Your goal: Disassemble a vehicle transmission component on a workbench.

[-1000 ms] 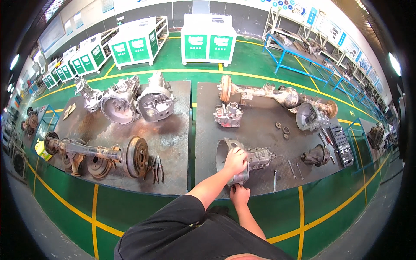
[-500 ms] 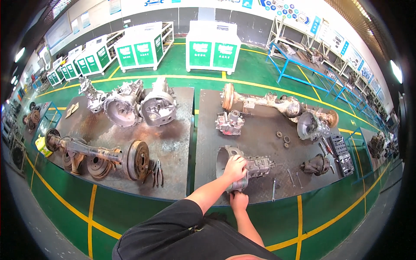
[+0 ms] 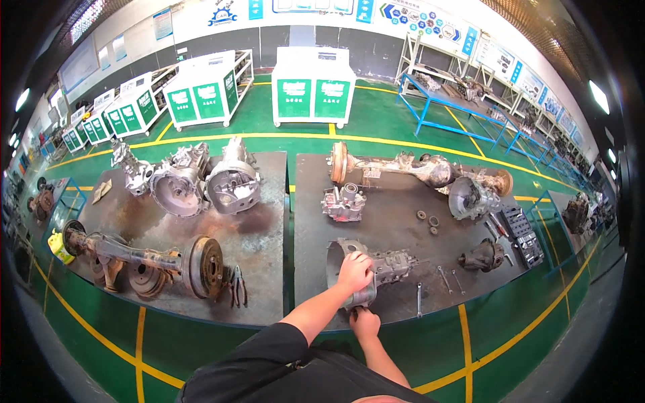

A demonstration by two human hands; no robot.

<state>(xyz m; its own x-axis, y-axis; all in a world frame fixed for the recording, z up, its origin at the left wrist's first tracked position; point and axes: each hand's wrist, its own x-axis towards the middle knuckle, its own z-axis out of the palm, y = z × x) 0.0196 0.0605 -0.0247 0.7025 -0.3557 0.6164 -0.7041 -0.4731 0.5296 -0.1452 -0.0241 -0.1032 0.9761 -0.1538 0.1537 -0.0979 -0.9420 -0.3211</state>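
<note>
A grey metal gearbox (image 3: 391,267) with a wide bell housing lies on its side near the front edge of the right-hand workbench. My left hand (image 3: 355,271) rests over the top of the bell housing, its fingers curled around the metal. Below it, at the bench's front edge, my right hand (image 3: 365,323) is closed against the near underside of the housing. A small dark patch shows by its fingertips; what they hold there is hidden. Two small wrenches (image 3: 445,279) and a longer wrench (image 3: 419,299) lie to the right of the gearbox.
Behind the gearbox sit a red-and-silver mechanical unit (image 3: 344,203), small rings (image 3: 433,221) and a long axle (image 3: 390,168). Rightward are a differential (image 3: 482,256) and a socket set (image 3: 524,235). The left bench (image 3: 262,269) carries bell housings, a rusty axle (image 3: 144,252) and pliers (image 3: 237,287).
The whole view has shifted, so the benches appear lower and slightly further left. Both hands stay at the gearbox. The right hand's fingertips now have a dark patch beside them.
</note>
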